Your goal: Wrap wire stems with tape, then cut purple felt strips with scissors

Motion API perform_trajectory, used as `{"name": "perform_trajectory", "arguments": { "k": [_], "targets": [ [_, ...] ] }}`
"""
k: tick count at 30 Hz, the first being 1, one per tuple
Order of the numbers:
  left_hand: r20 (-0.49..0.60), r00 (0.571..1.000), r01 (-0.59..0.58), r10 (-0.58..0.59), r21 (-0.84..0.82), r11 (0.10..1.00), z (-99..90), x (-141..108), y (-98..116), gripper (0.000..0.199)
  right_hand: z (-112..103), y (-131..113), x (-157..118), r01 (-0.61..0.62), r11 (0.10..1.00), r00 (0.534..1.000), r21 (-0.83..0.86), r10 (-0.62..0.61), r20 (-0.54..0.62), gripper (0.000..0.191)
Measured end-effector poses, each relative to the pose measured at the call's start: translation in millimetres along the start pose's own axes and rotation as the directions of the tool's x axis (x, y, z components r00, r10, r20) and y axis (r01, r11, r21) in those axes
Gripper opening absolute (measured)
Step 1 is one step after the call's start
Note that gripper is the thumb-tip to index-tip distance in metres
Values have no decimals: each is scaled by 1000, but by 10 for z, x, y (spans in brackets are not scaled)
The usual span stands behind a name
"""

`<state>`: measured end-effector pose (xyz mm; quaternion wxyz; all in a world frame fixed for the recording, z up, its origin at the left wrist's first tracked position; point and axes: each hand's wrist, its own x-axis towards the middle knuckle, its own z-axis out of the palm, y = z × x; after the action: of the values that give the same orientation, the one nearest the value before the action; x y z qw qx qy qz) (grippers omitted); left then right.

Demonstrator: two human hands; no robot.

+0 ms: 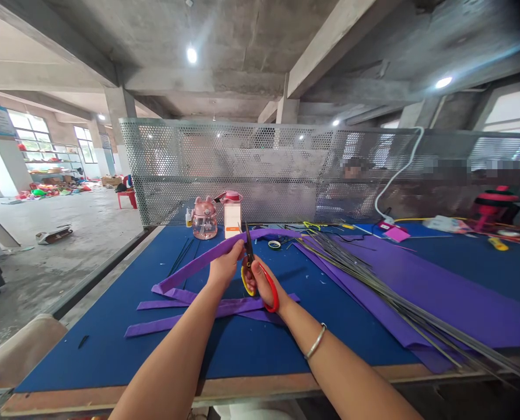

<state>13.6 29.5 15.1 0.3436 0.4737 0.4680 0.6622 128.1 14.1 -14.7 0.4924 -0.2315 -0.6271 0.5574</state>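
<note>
My left hand [228, 265] pinches a long purple strip [199, 265] that folds down to the table on the left and runs on to the right behind the scissors. Red and yellow handled scissors [248, 248] are held in my right hand [262, 283], blades pointing up beside the strip, close to my left fingertips. Under my forearms lie more purple strips [155, 326]. To the right, a large purple sheet [417, 280] is spread out, with a bundle of thin grey-green stems [373, 279] lying across it.
A pink bottle [204, 219], a small white bottle [189, 218] and a roll of tape [274, 245] are on the blue table [111, 344]. Behind stands a perforated metal screen [176, 169]; a white cable [395, 175] hangs over it. Yellow-handled tools [498, 243] lie far right.
</note>
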Motion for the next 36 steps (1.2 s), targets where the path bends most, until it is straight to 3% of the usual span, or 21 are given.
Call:
{"name": "perform_trajectory", "arguments": {
  "k": [9,16,28,36],
  "targets": [
    [3,999,47,-48,-155,987,19,23,-8,28,24,-21,-8,-56,998,997,-23,55,-51,51],
    [-25,999,43,-49,-177,983,11,46,-15,30,41,5,4,-42,996,994,-81,34,-106,50],
    [-18,998,60,-66,-236,970,7,51,-12,32,8,36,27,-21,984,993,-178,-1,-122,38],
    [0,998,61,-64,-295,954,-2,40,-2,34,-15,51,8,-37,983,995,-178,19,-101,41]
  ]
}}
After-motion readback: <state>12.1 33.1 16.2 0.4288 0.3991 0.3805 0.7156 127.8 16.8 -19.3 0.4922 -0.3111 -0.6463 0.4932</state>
